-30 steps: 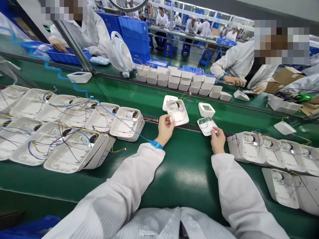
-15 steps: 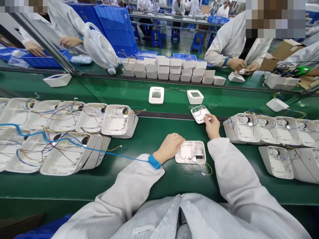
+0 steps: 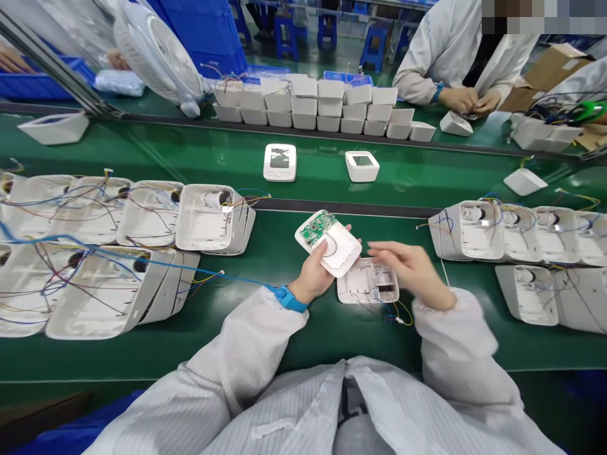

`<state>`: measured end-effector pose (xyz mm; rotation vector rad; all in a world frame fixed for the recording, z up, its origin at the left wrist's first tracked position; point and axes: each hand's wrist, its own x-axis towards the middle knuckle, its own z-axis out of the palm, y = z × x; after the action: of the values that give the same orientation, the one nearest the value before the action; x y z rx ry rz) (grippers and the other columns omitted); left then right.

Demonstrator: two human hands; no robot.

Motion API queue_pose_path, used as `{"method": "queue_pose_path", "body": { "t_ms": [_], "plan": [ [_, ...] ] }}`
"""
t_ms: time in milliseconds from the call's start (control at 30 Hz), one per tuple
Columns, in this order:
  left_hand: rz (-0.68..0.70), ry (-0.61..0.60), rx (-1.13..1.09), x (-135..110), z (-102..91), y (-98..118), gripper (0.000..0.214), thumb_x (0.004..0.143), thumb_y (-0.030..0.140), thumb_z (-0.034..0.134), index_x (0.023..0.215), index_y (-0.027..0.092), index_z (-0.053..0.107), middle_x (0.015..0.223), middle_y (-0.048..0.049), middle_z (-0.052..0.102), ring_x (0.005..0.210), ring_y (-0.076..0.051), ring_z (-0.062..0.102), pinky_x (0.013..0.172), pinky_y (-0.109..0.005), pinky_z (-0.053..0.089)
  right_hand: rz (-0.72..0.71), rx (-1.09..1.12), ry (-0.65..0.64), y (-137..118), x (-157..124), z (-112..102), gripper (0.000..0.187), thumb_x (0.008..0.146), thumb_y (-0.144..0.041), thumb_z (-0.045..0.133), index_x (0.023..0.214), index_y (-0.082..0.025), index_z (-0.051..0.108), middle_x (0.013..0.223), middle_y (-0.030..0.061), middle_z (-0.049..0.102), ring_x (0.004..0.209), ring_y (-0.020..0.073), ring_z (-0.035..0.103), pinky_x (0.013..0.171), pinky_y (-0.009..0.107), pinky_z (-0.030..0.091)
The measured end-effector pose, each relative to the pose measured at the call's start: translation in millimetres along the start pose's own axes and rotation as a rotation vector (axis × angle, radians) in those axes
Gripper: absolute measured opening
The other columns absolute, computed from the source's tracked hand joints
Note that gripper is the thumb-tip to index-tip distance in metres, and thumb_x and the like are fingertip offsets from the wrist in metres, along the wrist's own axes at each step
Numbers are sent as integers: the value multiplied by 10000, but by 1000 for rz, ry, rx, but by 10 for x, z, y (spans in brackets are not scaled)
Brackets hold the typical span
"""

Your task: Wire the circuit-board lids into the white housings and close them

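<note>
My left hand point(image 3: 313, 275) grips a white front shell with a green circuit board point(image 3: 328, 242), held tilted above the green belt. Under it lies an open white back shell point(image 3: 367, 285) with thin wires trailing off to the right point(image 3: 401, 314). My right hand point(image 3: 411, 268) hovers over that back shell, fingers stretched out and blurred by motion, holding nothing I can see. A blue wrist strap point(image 3: 286, 297) with a coiled blue cord sits on my left wrist.
Overlapping rows of white wired shells lie to the left point(image 3: 142, 265) and right point(image 3: 516, 237). Two finished white units point(image 3: 279, 162) point(image 3: 362, 166) sit on the far belt. Stacked white housings point(image 3: 327, 107), a fan point(image 3: 156, 54) and a seated person point(image 3: 455, 63) are behind.
The circuit-board shell has passed from my right hand at the belt's divider into my left hand, nearer to me. My left hand left the back shell; my right hand came back over it.
</note>
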<state>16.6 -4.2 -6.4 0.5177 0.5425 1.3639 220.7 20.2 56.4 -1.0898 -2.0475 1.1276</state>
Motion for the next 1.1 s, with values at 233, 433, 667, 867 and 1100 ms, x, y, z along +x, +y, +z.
{"method": "queue_pose_path", "body": {
  "t_ms": [233, 433, 667, 867, 1100],
  "plan": [
    [-112, -51, -22, -29, -4, -10, 721, 736, 576, 586, 1248, 68, 588, 925, -139, 725, 848, -274, 677, 810, -413, 540, -258, 73, -448, -146, -370, -302, 232, 870, -287, 694, 1096, -248, 730, 1085, 71, 717, 1043, 204, 641, 947, 385, 494],
    [-197, -146, 137, -114, -37, -58, 729, 723, 574, 666, 1270, 100, 583, 985, -131, 721, 891, -268, 676, 853, -384, 519, -265, 113, -504, -265, -151, -311, 233, 913, -234, 631, 1131, -215, 710, 1085, 87, 707, 1018, 181, 647, 903, 334, 511],
    [-58, -178, 244, -132, -95, -71, 635, 675, 407, 772, 1232, 142, 620, 1259, -146, 640, 1178, -348, 583, 1036, -457, 427, -258, 182, -808, -313, 116, -334, 222, 840, -320, 712, 1044, -237, 738, 1067, 65, 721, 976, 191, 674, 882, 340, 532],
    [-27, -204, 346, -164, -84, -89, 653, 746, 420, 730, 1326, 173, 557, 1319, -135, 603, 1223, -352, 549, 1057, -477, 409, -79, 292, -555, -192, 213, -23, 178, 856, -359, 685, 894, -192, 731, 854, 38, 723, 779, 164, 670, 734, 299, 549],
    [3, -186, 355, -189, -87, -146, 688, 749, 455, 732, 1345, 167, 545, 1029, -94, 708, 1006, -296, 650, 932, -438, 498, 196, 511, -287, -67, 180, 211, 265, 940, -432, 543, 903, -184, 629, 796, 11, 636, 651, 110, 581, 598, 248, 503]
  ]
}}
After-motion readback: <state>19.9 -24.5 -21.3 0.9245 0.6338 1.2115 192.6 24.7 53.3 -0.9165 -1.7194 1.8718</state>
